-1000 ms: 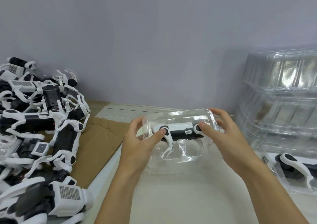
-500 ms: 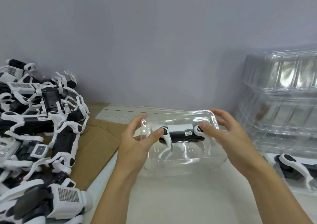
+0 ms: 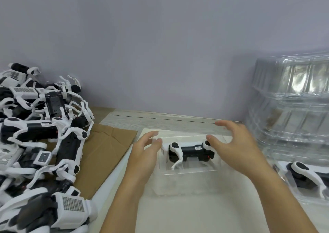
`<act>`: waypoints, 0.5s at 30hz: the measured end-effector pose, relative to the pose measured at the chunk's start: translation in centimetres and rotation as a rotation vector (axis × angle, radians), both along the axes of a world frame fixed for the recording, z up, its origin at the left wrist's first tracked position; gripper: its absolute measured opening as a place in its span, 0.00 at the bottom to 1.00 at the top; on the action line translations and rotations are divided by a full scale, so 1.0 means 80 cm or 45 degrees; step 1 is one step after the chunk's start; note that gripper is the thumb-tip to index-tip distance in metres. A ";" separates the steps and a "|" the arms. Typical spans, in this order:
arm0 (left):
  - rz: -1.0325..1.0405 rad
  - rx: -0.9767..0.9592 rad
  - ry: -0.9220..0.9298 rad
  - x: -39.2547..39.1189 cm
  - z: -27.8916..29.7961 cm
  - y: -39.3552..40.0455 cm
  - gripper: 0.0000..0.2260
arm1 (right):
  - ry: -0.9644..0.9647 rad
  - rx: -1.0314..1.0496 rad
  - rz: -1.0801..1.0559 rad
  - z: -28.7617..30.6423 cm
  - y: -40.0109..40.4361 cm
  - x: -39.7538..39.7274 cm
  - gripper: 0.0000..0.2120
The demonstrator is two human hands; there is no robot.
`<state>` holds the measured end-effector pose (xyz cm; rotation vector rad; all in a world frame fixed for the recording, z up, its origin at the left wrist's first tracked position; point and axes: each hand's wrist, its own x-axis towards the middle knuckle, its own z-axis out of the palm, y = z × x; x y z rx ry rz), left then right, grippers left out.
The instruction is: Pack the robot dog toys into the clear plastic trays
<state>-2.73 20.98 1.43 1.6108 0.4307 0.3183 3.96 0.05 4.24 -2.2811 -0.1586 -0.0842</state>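
Our left hand [image 3: 145, 154] has its fingers straight and loosely spread, fingertips [image 3: 159, 140] just off the rear end of the robot dog toy [image 3: 190, 152]; whether they touch the plastic there we cannot tell. Our right hand [image 3: 235, 146] is spread wide too, thumb tip resting at the white joint on the toy's other end, the other fingers arched above and beyond it, gripping nothing.

Between the two hands the toy lies on its side, black body with white legs, seated in the clear plastic tray [image 3: 188, 170]. The tray sits flat on the white table [image 3: 195, 213], its edges faint and blurred.

Taking the tray as our mark: to its left lies a sheet of brown cardboard [image 3: 105, 152], and further left a tangled heap of loose robot dogs [image 3: 41, 143] spills over it. To the tray's right stands a tall stack of empty clear trays [image 3: 292, 111], and in front of that stack another filled tray [image 3: 306, 177] shows a second toy, cut off by the edge. Behind the tray runs a pale wood strip, then the grey wall [image 3: 160, 45].
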 end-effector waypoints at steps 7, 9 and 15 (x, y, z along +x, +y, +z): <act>0.096 -0.097 -0.049 0.002 -0.009 -0.005 0.11 | -0.279 -0.129 0.371 0.007 0.073 -0.037 0.11; 0.093 -0.100 -0.062 0.003 -0.010 -0.006 0.12 | -0.240 -0.147 0.374 0.004 0.082 -0.038 0.10; 0.054 -0.091 -0.050 0.002 -0.011 -0.010 0.14 | -0.194 -0.240 0.261 0.006 0.093 -0.037 0.08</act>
